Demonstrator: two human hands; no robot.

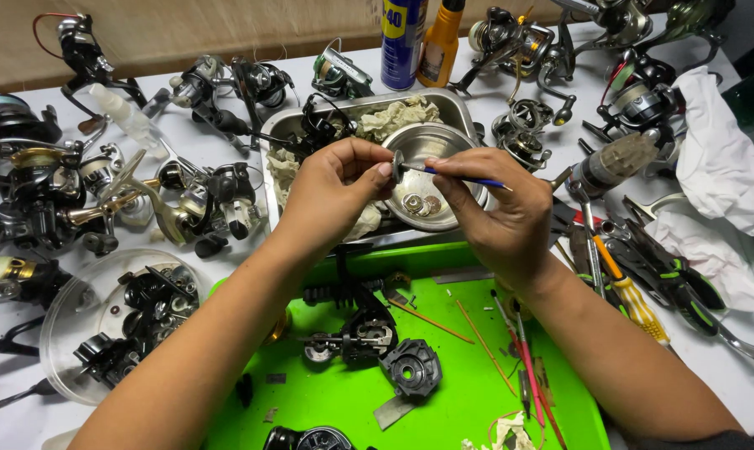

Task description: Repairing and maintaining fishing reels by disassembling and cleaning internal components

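Observation:
My left hand (pixel 335 187) pinches a small round metal reel part (pixel 398 164) by its edge. My right hand (pixel 498 208) holds a thin blue-handled brush (pixel 469 177) like a pen, its tip touching that part. Both hands hover over a small steel bowl (pixel 444 137) with a few washers in it, which sits in a steel tray (pixel 281 125) lined with crumpled rags. Below my wrists, a black reel body (pixel 364 333) and a black side cover (pixel 412 367) lie on a green tray (pixel 460 408).
Several spinning reels crowd the white table at the left (pixel 44 192) and back right (pixel 644 92). A clear round lid (pixel 69 325) holds black parts. A blue spray can (pixel 402 42), orange bottle (pixel 439 42), screwdrivers (pixel 635 304), pliers and white cloth (pixel 719 158) lie around.

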